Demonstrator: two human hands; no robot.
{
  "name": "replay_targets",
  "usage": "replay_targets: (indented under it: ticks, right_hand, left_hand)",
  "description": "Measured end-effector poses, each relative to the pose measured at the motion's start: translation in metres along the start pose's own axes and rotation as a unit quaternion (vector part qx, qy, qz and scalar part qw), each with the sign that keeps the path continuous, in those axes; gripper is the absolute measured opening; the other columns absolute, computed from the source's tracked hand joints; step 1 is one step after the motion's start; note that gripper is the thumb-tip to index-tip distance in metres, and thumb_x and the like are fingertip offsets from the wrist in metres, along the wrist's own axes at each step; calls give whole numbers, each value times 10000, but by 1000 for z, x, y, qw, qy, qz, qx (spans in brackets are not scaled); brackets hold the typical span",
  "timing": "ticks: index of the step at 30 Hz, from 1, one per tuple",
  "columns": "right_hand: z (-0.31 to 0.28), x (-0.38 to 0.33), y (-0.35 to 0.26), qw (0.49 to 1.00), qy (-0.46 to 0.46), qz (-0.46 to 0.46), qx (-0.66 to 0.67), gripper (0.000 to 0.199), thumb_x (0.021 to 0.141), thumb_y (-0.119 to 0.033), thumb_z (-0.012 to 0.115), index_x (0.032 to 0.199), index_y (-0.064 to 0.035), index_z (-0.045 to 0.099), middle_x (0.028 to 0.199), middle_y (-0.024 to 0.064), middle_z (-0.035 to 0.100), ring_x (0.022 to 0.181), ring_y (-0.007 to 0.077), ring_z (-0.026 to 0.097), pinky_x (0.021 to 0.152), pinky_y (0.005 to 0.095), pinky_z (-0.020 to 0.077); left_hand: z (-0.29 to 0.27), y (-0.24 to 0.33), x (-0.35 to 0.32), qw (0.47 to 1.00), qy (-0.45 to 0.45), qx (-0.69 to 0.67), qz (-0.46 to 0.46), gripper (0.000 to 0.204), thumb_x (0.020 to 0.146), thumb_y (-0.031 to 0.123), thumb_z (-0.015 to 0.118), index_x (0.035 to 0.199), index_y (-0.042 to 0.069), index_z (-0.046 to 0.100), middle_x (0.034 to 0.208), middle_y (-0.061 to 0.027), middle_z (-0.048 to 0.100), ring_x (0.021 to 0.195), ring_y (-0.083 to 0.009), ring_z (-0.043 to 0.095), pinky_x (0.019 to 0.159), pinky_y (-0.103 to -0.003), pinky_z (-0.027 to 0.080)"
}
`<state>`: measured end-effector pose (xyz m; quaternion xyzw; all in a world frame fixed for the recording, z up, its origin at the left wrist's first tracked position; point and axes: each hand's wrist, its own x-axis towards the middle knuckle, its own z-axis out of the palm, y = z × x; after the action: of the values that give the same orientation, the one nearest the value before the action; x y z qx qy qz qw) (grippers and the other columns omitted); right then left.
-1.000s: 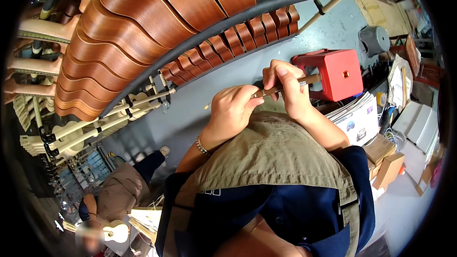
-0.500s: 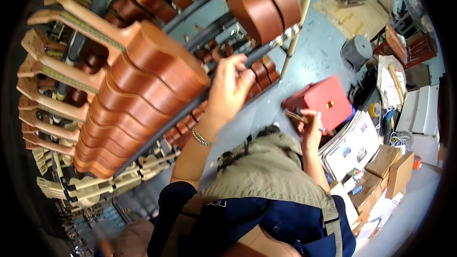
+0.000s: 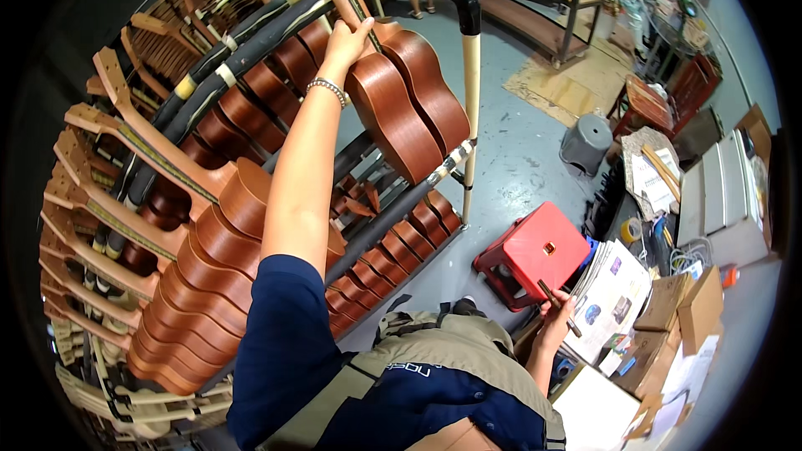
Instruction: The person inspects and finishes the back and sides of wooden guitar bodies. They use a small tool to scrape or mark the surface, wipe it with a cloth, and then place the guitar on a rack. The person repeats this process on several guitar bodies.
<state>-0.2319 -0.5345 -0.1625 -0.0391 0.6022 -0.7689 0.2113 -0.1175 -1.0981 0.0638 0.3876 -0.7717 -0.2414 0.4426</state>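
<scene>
Reaching up with arm outstretched, the left hand (image 3: 344, 43) grips a guitar (image 3: 401, 100), while the lowered right hand (image 3: 555, 311) clasps a thin stick (image 3: 558, 306).

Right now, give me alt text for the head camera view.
A person's left hand grips the neck of a brown ukulele on a rack of ukuleles, while the right hand holds a small stick-like tool near a red plastic stool.

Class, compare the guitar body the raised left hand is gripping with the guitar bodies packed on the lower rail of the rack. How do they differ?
The gripped guitar hangs high at the rack's top rail, apart from the lower row; the lower-rail guitars are packed tightly side by side. The left hand touches the gripped guitar; no hand touches the lower-rail guitars. Both are reddish-brown wood with unfinished necks.
</scene>
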Motion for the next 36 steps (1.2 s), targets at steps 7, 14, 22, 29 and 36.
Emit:
replay_targets:
  ticks: [7, 14, 22, 29, 36]
  right_hand:
    - [-3, -79, 15, 997, 72, -15, -24, 437, 965, -408, 379, 957, -19, 580, 653, 12, 540, 565, 61, 479, 529, 194, 369]
    - [22, -186, 23, 975, 156, -16, -156, 415, 943, -393, 431, 979, -26, 621, 803, 29, 593, 665, 83, 531, 599, 225, 430]
    - [-13, -291, 21, 935, 218, -69, -272, 183, 875, -235, 586, 933, -62, 602, 738, 59, 599, 681, 170, 591, 607, 276, 444]
    - [-128, -385, 79, 716, 488, -17, -499, 262, 773, -163, 661, 1000, -103, 544, 857, 104, 597, 837, 305, 568, 694, 402, 461]
    - [-245, -466, 108, 605, 559, 30, -567, 302, 794, -53, 584, 1093, -93, 554, 962, 130, 598, 912, 313, 563, 755, 396, 473]
  left_hand:
    - [5, -16, 19, 986, -59, -154, -3, 277, 833, 266, 672, 883, 5, 598, 680, 4, 552, 595, -79, 486, 545, -248, 422]
    - [43, -12, 30, 882, -46, 376, 282, 474, 765, 378, 630, 1170, 136, 578, 1091, -101, 614, 969, -285, 609, 833, -392, 481]
    - [27, -91, 145, 957, 118, 262, 41, 1230, 581, 823, 549, 1153, -250, 368, 1123, -400, 492, 1030, -439, 553, 874, -453, 468]
    - [103, 56, -40, 964, 232, 55, 118, 967, 721, 466, 697, 1280, -148, 200, 1222, -370, 372, 1101, -453, 455, 947, -527, 359]
    - [130, 114, -474, 914, -188, -170, 317, 565, 751, 291, 648, 1148, -71, 470, 1230, -239, 439, 1139, -396, 395, 969, -485, 316]
